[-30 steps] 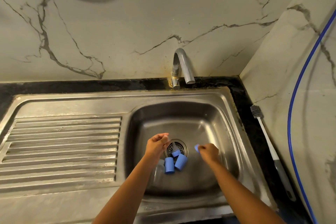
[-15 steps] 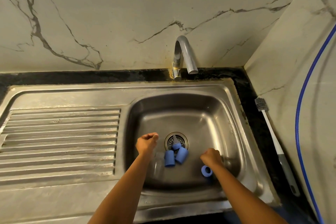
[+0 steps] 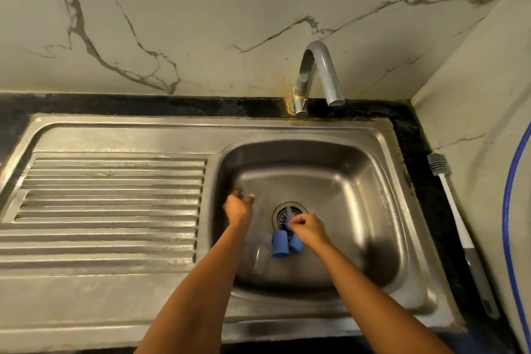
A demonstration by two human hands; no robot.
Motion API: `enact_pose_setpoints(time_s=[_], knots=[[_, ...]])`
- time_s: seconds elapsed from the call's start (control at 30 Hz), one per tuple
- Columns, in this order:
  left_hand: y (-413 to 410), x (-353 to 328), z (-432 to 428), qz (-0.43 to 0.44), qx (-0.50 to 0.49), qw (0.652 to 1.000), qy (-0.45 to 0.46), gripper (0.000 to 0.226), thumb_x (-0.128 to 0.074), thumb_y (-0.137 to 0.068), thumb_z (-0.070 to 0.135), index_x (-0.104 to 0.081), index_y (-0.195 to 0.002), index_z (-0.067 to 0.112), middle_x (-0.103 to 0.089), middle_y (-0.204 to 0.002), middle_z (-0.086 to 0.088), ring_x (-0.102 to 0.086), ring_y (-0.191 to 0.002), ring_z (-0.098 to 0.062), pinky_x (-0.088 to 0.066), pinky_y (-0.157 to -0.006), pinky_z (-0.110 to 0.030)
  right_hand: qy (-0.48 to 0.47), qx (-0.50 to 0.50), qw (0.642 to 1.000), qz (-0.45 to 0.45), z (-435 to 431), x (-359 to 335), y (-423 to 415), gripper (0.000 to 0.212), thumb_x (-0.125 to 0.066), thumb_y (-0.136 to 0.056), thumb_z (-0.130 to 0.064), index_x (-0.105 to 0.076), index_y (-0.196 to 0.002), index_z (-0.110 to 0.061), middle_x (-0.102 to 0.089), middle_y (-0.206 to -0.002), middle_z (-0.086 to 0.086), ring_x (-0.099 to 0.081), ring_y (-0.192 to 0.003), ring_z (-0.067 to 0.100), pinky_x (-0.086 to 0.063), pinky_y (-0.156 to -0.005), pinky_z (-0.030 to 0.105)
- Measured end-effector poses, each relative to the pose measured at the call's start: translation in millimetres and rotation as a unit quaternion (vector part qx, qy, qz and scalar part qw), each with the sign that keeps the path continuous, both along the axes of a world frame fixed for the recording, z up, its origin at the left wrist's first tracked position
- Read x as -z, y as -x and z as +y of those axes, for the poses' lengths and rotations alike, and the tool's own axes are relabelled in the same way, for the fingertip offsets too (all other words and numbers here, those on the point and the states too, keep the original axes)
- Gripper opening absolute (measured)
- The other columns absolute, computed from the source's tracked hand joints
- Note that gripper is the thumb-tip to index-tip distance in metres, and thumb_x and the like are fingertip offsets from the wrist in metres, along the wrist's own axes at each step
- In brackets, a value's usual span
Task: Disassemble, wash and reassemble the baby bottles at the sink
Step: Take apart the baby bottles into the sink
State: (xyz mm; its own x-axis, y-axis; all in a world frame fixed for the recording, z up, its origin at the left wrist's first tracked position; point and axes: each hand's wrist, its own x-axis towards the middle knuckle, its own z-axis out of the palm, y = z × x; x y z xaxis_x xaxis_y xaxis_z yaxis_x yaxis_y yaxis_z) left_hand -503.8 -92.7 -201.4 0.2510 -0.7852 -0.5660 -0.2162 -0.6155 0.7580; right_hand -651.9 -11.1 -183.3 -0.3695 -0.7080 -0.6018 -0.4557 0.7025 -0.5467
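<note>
Two blue bottle caps (image 3: 280,243) (image 3: 296,245) lie on the floor of the steel sink basin (image 3: 359,181), just in front of the drain (image 3: 283,209). A clear bottle body (image 3: 263,254) lies blurred beside them to the left. My right hand (image 3: 309,230) reaches over the caps and pinches a small blue bottle part (image 3: 287,225) at the drain's edge, with a pale clear teat (image 3: 288,212) sticking up from it. My left hand (image 3: 238,205) hovers over the basin's left side, fingers loosely spread and holding nothing.
The curved tap (image 3: 319,75) stands behind the basin with no water running. A ribbed drainboard (image 3: 109,198) extends to the left. A white-handled bottle brush (image 3: 451,204) lies on the black counter at right, next to a blue hose (image 3: 510,224) along the wall.
My right hand moved left from the basin's right side to the drain and took hold of a blue part. My left hand, previously a fist, opened and shifted slightly up.
</note>
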Motion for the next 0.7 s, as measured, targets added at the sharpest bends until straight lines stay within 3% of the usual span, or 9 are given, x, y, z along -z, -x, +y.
enact_pose_setpoints(time_s=[0.1,0.17,0.27,0.43,0.7], knots=[[-8,-6,0,-0.012,0.019,1.000,0.010,0.043,-0.066,-0.090,0.014,-0.055,-0.130,0.004,-0.061,-0.124,-0.016,-0.057,-0.116,-0.027,-0.041,-0.090,-0.025,-0.002,-0.012,1.000,0.006,-5,-8,-10,0.016,-0.060,-0.087,-0.010,-0.071,-0.089,0.001,-0.070,-0.100,0.017,-0.063,-0.089,0.027,-0.043,-0.068,0.028],[-15,-12,2,-0.016,0.028,0.999,0.019,0.040,-0.064,-0.091,0.017,-0.056,-0.128,0.003,-0.062,-0.122,-0.016,-0.058,-0.114,-0.026,-0.040,-0.087,-0.023,-0.001,-0.019,1.000,0.015,-9,-15,-19,0.021,-0.057,-0.085,-0.008,-0.069,-0.093,0.007,-0.068,-0.100,0.022,-0.062,-0.096,0.035,-0.047,-0.075,0.037],[-23,-23,4,-0.033,0.059,0.997,0.043,0.036,-0.063,-0.091,0.020,-0.060,-0.123,0.002,-0.066,-0.116,-0.016,-0.060,-0.111,-0.027,-0.042,-0.092,-0.028,0.014,-0.027,0.999,0.013,-18,-29,-36,0.019,-0.058,-0.086,-0.010,-0.073,-0.095,-0.001,-0.071,-0.100,0.017,-0.065,-0.091,0.029,-0.047,-0.075,0.030],[-36,-60,-1,-0.020,0.104,0.990,0.089,0.027,-0.061,-0.091,0.019,-0.063,-0.114,0.006,-0.069,-0.105,-0.012,-0.064,-0.099,-0.024,-0.046,-0.087,-0.025,0.069,-0.043,0.997,0.016,-39,-64,-69,0.019,-0.061,-0.086,-0.012,-0.073,-0.099,-0.006,-0.071,-0.103,0.013,-0.063,-0.101,0.027,-0.045,-0.080,0.028],[-125,-105,-31,0.012,0.015,0.987,0.160,0.013,-0.064,-0.085,0.022,-0.065,-0.094,0.013,-0.071,-0.091,-0.009,-0.069,-0.086,-0.024,-0.056,-0.084,-0.044,0.141,-0.092,0.986,0.011,-80,-109,-154,0.017,-0.059,-0.086,-0.010,-0.075,-0.092,-0.006,-0.072,-0.098,0.014,-0.064,-0.098,0.028,-0.042,-0.074,0.025]])
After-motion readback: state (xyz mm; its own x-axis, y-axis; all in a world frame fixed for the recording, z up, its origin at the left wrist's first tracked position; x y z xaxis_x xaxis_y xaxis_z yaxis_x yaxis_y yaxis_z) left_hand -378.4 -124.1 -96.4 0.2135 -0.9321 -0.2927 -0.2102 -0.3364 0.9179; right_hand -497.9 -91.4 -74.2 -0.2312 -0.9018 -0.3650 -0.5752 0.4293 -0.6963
